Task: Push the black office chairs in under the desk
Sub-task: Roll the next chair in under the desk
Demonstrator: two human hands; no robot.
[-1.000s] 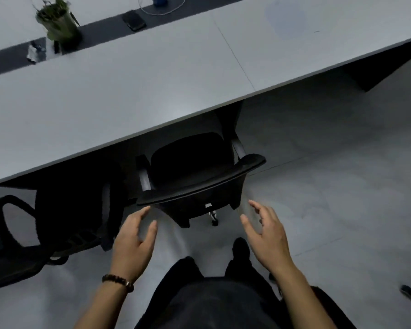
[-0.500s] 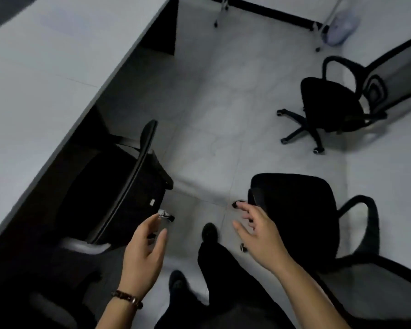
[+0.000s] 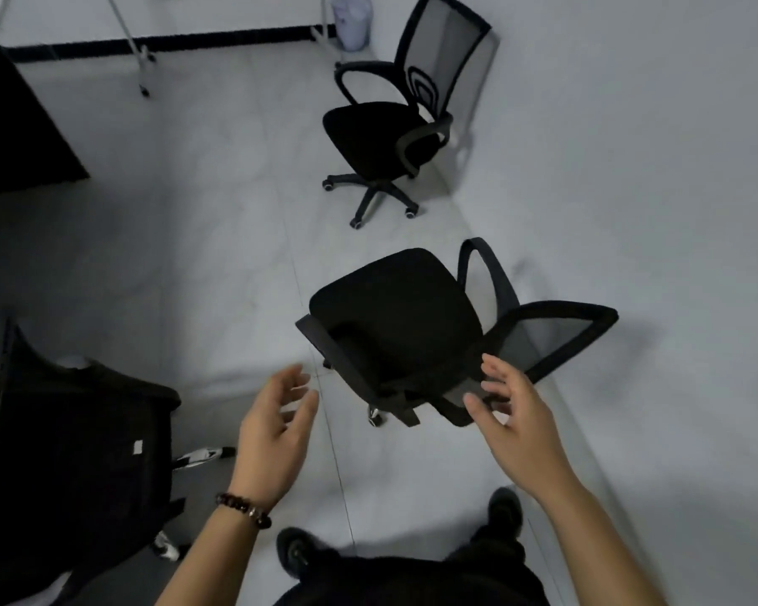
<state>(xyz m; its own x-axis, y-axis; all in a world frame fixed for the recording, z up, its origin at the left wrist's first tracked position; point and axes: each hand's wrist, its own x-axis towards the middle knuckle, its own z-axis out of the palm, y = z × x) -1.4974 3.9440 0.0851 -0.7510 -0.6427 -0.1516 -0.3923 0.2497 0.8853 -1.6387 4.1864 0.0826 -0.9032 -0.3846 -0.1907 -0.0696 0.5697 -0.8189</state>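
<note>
Head view: two hands above floor.
Left hand (image 3: 276,426): fingers spread, empty.
Right hand (image 3: 515,415): fingers spread, at near chair (image 3: 394,317) armrest, contact unclear.
Near chair: backrest pointing right, by wall.
Far chair (image 3: 377,137): well apart.

1. This is an office room, plain and sparsely furnished.
2. Two black swivel chairs with mesh backs, looped armrests and five-star caster bases stand on the floor: the nearer black mesh-backed chair (image 3: 394,325) and the farther black mesh-backed chair (image 3: 390,133) by the wall.
3. A third black chair back (image 3: 75,452) shows at the lower left.
4. The pale grey tiled floor (image 3: 193,255) meets a bare white wall (image 3: 631,146), with a black skirting strip (image 3: 171,39) along the far side.
5. A small pale waste bin (image 3: 352,19) sits in the far corner.
</note>
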